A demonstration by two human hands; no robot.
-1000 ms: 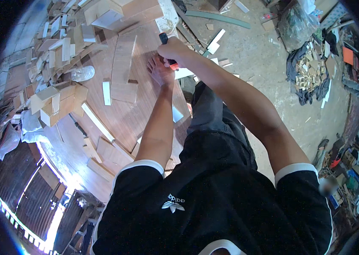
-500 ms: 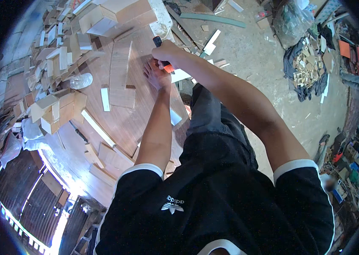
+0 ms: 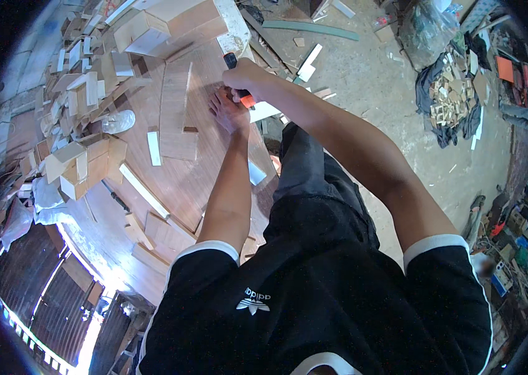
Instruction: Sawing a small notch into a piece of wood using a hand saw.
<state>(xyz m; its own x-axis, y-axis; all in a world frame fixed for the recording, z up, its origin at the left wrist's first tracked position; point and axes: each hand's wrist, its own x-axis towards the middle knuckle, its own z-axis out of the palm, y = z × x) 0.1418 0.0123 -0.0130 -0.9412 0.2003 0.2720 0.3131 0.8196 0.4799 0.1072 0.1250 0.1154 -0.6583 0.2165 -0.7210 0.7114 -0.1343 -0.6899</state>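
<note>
My right hand (image 3: 244,76) is closed round a black-and-orange hand tool (image 3: 248,100), whose black end (image 3: 230,60) sticks out above my fist. Just beside and below it, my left hand (image 3: 227,109) rests with fingers spread on the wooden work surface (image 3: 214,169), its fingertips partly under the tool's side. A white strip (image 3: 264,112) lies beneath the orange end. Left of my hands are a long board (image 3: 173,106) and a short white piece (image 3: 154,147). What the tool's working end touches is hidden.
Wooden boxes (image 3: 92,162) and piled offcuts (image 3: 86,87) crowd the left, with a plastic bottle (image 3: 118,122) and a dark long tool (image 3: 116,195). On the floor at right are a cloth heaped with offcuts (image 3: 451,100), a clear bag (image 3: 423,37) and cluttered shelving (image 3: 520,250).
Both hands and the tool sit slightly further up-left in the picture than a second ago, along with the surroundings, which have shifted a little. The grip on the tool looks the same.
</note>
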